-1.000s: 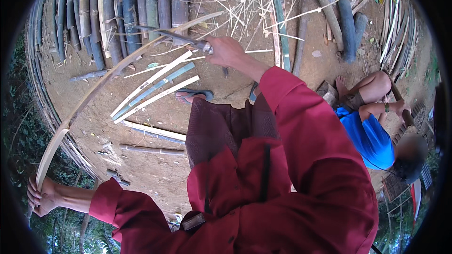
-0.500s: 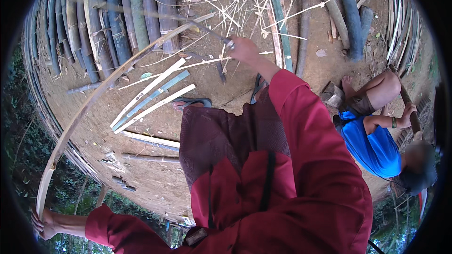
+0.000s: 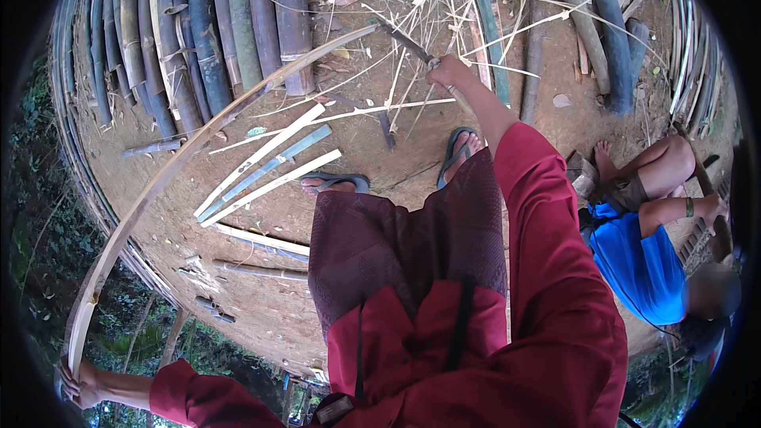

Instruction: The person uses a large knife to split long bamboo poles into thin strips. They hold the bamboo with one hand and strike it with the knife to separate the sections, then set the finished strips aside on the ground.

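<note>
Bowing across the left half of the frame, the long bamboo strip [image 3: 208, 133] runs from the lower-left rim up to the top centre. The left hand [image 3: 82, 388] has its fingers closed round the strip's lower end; the right hand [image 3: 456, 75], upper centre, is clamped round the handle of a knife [image 3: 412, 46] whose blade points up and left toward the strip's far end.

With the strip held at one end only, its far end could whip or swing aside if the blade met it at a poor angle, and the edge could then skid off. A slip drawn back down the frame would bring the blade toward the sandalled right foot [image 3: 464, 147] or the purple sarong [image 3: 408, 230]. The loose pale shavings [image 3: 432, 16] at the top centre could snag the tip, and a long strip swung right might reach the co-worker in the blue shirt [image 3: 638, 265].

Whether the knife tip touches the strip or is just beside it, I cannot tell. The left fingers sink into the dark rim, so their exact hold is hard to read. The right palm hides part of the knife handle, and what the co-worker handles at the right edge is unclear.
</note>
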Demonstrator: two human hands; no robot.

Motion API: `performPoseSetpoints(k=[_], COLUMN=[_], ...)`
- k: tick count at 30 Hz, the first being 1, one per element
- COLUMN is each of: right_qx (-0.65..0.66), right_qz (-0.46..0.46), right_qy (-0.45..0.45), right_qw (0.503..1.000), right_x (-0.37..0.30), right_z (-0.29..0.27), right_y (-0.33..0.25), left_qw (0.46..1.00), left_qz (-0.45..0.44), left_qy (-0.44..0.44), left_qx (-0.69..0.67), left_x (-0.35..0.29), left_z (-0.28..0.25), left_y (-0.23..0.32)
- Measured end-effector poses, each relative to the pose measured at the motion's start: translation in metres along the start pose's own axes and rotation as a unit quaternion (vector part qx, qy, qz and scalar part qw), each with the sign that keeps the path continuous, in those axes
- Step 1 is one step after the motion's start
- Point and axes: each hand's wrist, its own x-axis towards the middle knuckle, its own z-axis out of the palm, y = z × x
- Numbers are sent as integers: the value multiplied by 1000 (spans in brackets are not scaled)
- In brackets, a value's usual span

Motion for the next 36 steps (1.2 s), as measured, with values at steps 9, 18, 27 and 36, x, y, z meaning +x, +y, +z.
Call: performPoseSetpoints(k=[9,18,27,36], right_qx=[78,91,81,57], right_qz=[-230,-382,-330,-234], right_qy=[65,53,99,71], right_qw=[968,918,935,968], right_x=[-213,-324,-286,-208], right_z=[46,62,49,51], right_y=[-121,-199,-166,-130], left_qw=[998,993,989,958], left_qz=[46,90,145,223], left_qy=[-32,-76,-12,32], left_qx=[33,-9,5,180], left_x=[-51,-98,-105,-74], left_z=[18,70,99,54], left_y=[-2,-3,-4,14])
